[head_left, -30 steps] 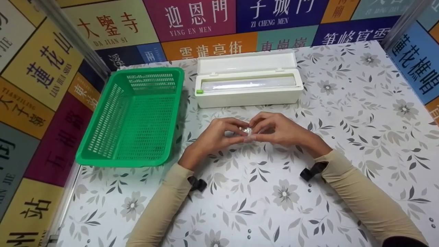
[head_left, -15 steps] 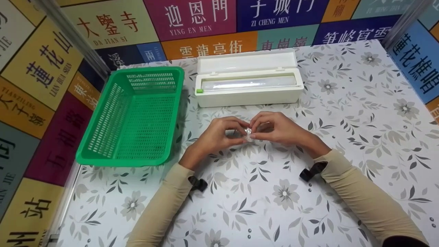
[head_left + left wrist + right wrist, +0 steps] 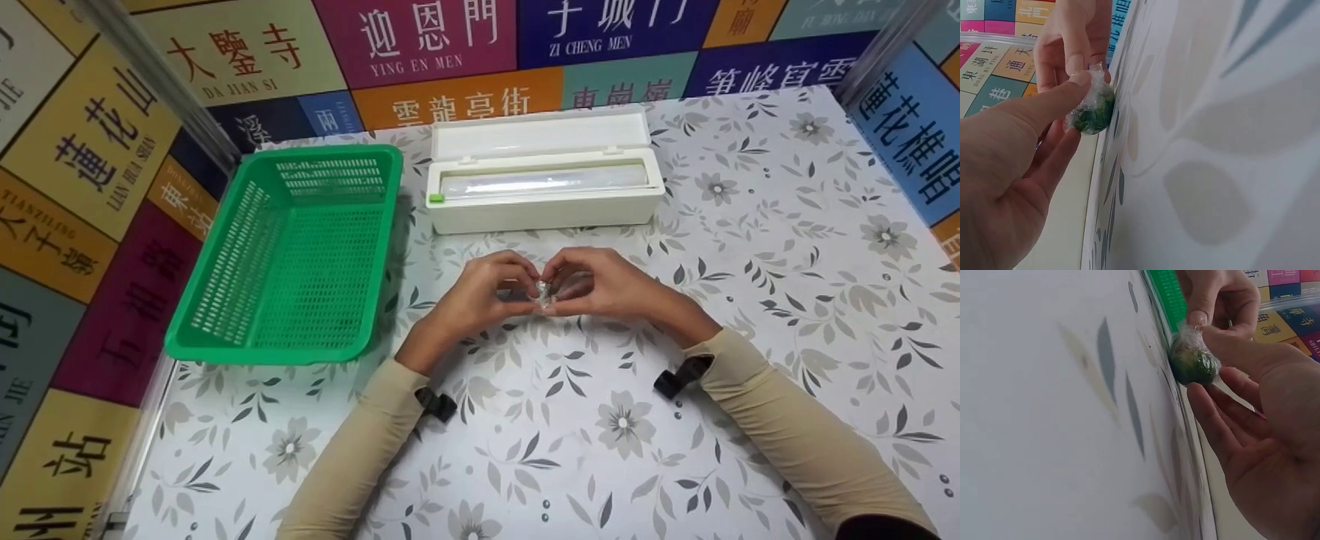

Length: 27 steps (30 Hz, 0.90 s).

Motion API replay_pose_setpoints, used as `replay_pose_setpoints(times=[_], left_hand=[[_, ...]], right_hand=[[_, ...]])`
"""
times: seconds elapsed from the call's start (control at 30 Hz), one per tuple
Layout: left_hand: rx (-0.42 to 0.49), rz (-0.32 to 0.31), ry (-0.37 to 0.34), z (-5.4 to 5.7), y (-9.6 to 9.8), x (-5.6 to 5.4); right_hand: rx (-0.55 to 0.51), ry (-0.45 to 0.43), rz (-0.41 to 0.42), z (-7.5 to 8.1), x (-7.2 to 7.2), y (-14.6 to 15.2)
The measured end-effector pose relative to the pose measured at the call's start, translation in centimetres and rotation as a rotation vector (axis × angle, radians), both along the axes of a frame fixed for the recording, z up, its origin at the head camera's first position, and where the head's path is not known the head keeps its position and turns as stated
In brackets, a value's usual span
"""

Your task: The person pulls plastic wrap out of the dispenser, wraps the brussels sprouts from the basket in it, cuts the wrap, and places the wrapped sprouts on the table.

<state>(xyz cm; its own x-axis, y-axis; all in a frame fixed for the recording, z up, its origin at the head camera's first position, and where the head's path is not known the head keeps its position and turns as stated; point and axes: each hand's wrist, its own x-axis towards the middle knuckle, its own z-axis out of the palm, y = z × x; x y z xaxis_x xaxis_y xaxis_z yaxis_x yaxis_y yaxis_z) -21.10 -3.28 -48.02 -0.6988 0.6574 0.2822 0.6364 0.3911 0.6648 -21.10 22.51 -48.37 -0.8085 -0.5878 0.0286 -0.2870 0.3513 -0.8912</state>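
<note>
Between both hands is a small round green thing wrapped in crinkled clear plastic film (image 3: 1092, 115), just above or touching the tabletop; I cannot tell which. My left hand (image 3: 480, 294) pinches the wrapped thing from the left, its thumb at the gathered film. From the other side, my right hand (image 3: 611, 283) pinches it too, with thumb on the film and fingertips against the green part (image 3: 1199, 368). In the head view only a shiny bit of the film (image 3: 544, 292) shows between the fingertips.
Behind the hands stands a white cling film box (image 3: 544, 216), lid raised, with a film roll (image 3: 547, 181) inside and a green slider (image 3: 436, 199) at its left. A green plastic basket (image 3: 270, 355) is on the left. Lettered panels (image 3: 435, 37) border the flower-patterned table (image 3: 622, 465).
The fingers of both hands have shifted slightly around the wrapped thing, and more of its film shows between them. Basket and box have stayed in place.
</note>
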Motion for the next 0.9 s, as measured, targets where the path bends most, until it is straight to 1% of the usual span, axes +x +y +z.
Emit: replay_pose_setpoints(times=[0.1,0.2,0.33,0.4,0.5,0.57,0.63,0.7,0.77,0.83,0.9], left_hand=[[-0.020,-0.019,0.027,0.18,-0.07,0.08],[-0.034,-0.035,0.043,0.32,0.01,0.08],[-0.058,-0.025,0.067,0.36,0.22,-0.03],[-0.066,-0.015,0.077,0.35,0.30,-0.11],[-0.061,-0.003,0.084,0.23,0.34,-0.27],[-0.050,-0.011,0.082,0.16,0.37,-0.33],[-0.040,-0.019,0.076,0.06,0.37,-0.38],[-0.013,-0.029,0.041,-0.06,0.36,-0.45],[0.039,-0.036,-0.030,-0.19,0.28,-0.55],[0.102,-0.037,-0.117,-0.39,0.11,-0.67],[0.151,-0.035,-0.186,-0.55,-0.10,-0.79]], right_hand=[[0.017,0.006,0.000,-0.02,0.03,-0.26],[0.056,0.059,-0.032,-0.06,0.12,-0.49],[0.097,0.103,-0.067,0.07,0.34,-0.49],[0.092,0.088,-0.064,0.18,0.40,-0.38],[0.043,0.039,-0.063,0.31,0.33,-0.27],[0.011,0.016,-0.080,0.26,0.26,-0.29],[-0.010,0.014,-0.107,0.10,0.19,-0.45],[-0.015,0.020,-0.135,-0.03,0.18,-0.64],[-0.026,0.003,-0.156,-0.12,0.21,-0.81],[-0.034,-0.029,-0.164,-0.16,0.20,-0.92],[-0.020,-0.053,-0.166,-0.14,0.19,-0.97]])
